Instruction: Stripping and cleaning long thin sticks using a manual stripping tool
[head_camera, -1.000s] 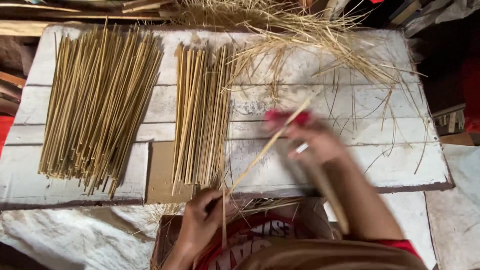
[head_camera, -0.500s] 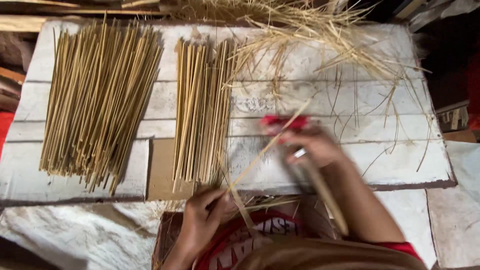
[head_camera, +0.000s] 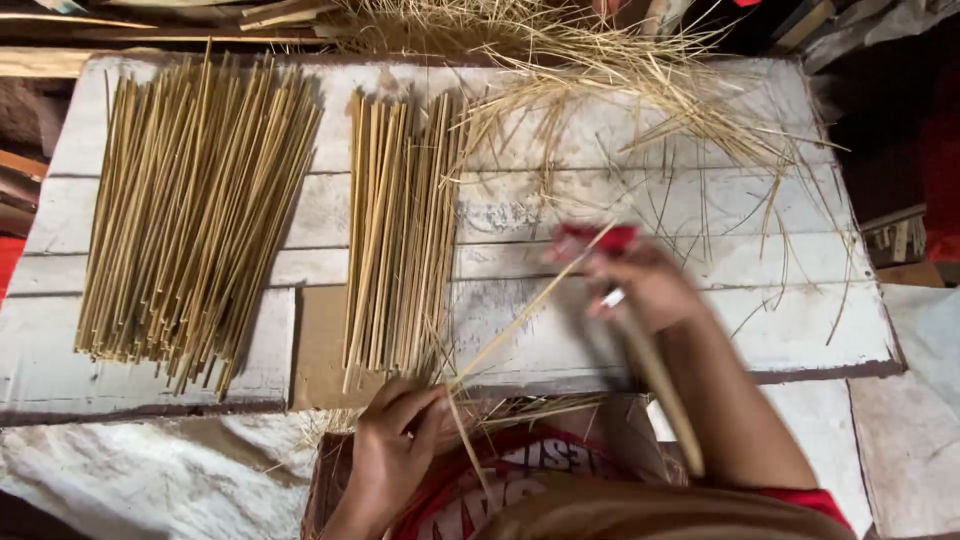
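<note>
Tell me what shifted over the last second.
Little moved. The right hand, blurred with a red tool, slid slightly along the stalk; the left hand keeps its grip on the stalk's near end. Both bundles and the loose straw stayed put.

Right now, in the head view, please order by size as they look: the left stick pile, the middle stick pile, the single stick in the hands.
1. Left stick pile, largest.
2. Middle stick pile, narrower.
3. Single stick, thinnest by far.

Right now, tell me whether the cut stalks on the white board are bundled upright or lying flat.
Lying flat. Both piles, the large pile and the smaller pile, rest lengthwise on the white board, stalks side by side, none standing on end or visibly tied.
</note>
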